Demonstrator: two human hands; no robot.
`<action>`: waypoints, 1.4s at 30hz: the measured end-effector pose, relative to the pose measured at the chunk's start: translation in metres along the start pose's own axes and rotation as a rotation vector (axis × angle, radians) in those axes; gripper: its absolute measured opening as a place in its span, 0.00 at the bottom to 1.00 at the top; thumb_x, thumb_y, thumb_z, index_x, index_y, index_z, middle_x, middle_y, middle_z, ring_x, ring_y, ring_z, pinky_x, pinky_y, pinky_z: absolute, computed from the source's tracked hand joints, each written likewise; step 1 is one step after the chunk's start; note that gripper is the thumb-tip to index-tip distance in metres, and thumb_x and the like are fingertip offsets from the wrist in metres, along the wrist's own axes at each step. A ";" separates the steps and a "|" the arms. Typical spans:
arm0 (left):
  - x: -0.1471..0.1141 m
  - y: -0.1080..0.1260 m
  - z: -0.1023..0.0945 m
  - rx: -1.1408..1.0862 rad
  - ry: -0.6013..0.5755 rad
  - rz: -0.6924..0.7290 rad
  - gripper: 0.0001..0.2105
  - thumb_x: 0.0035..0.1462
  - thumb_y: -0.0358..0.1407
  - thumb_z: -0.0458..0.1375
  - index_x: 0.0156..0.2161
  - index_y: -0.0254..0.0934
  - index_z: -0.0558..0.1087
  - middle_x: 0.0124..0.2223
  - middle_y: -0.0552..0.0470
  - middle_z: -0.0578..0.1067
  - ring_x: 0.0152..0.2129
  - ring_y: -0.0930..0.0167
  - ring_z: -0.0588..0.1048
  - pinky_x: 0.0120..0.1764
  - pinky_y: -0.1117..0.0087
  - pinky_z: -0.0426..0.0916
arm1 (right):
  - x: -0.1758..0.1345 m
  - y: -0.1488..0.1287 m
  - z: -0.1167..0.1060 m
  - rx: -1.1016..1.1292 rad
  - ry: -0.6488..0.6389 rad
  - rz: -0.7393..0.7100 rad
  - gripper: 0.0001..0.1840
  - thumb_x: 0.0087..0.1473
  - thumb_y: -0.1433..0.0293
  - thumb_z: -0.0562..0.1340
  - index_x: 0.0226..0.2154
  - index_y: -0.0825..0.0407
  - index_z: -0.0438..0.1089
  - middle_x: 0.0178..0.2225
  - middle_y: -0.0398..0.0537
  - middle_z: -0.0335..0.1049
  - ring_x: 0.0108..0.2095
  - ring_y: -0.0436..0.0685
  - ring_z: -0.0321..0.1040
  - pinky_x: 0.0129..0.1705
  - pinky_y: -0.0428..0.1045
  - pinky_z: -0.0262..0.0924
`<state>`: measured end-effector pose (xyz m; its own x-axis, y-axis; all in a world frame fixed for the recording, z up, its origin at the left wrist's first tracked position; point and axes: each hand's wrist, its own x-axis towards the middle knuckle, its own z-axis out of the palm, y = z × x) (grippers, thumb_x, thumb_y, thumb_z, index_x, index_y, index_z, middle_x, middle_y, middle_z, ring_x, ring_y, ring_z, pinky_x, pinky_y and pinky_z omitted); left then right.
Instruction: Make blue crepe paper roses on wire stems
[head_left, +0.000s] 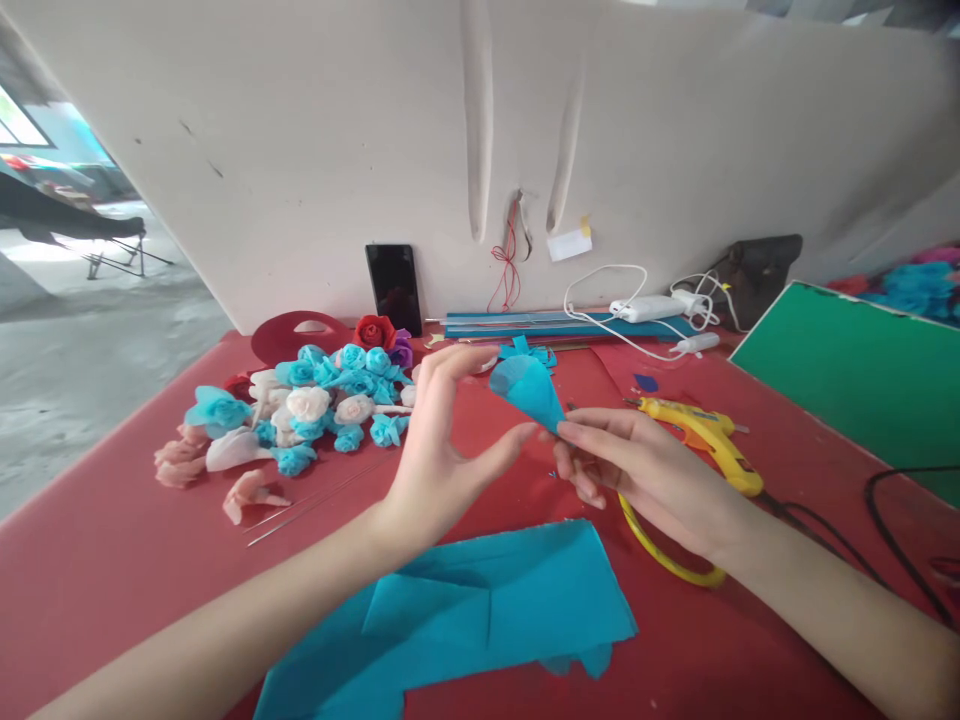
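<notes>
A cone of blue crepe paper (529, 388), flared at the top like a flower bud, is pinched at its narrow lower end by the thumb and fingers of my right hand (626, 455). Left of it, my left hand (454, 420) is open, thumb and fingers spread around the cone's side without a visible grip. Below both hands, blue crepe paper sheets (502, 600) lie with fold creases. Beside my right hand rests a yellow hot glue gun (716, 440). Partly hidden under my right forearm is a yellow ring (660, 555).
At left lies a pile of blue, white and pink paper flowers (322, 400), with thin wires (300, 510) in front. A phone (394, 288) leans on the wall. White cables with a power adapter (645, 308), a green board (862, 370) and a black cord (892, 530) occupy the right.
</notes>
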<state>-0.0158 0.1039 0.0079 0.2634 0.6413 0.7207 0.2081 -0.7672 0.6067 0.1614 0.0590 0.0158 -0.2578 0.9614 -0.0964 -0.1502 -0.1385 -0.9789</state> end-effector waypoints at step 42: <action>0.005 0.011 -0.007 0.478 -0.084 0.447 0.03 0.50 0.29 0.58 0.28 0.39 0.70 0.37 0.51 0.74 0.41 0.65 0.68 0.54 0.50 0.56 | -0.007 0.003 0.015 -0.185 0.061 -0.104 0.10 0.54 0.64 0.59 0.37 0.52 0.66 0.23 0.40 0.63 0.23 0.47 0.63 0.26 0.44 0.63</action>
<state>-0.0191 0.0991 0.0210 0.4899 0.2717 0.8283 0.4516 -0.8919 0.0254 0.1485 0.0488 0.0164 -0.1913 0.9815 0.0014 0.0061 0.0027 -1.0000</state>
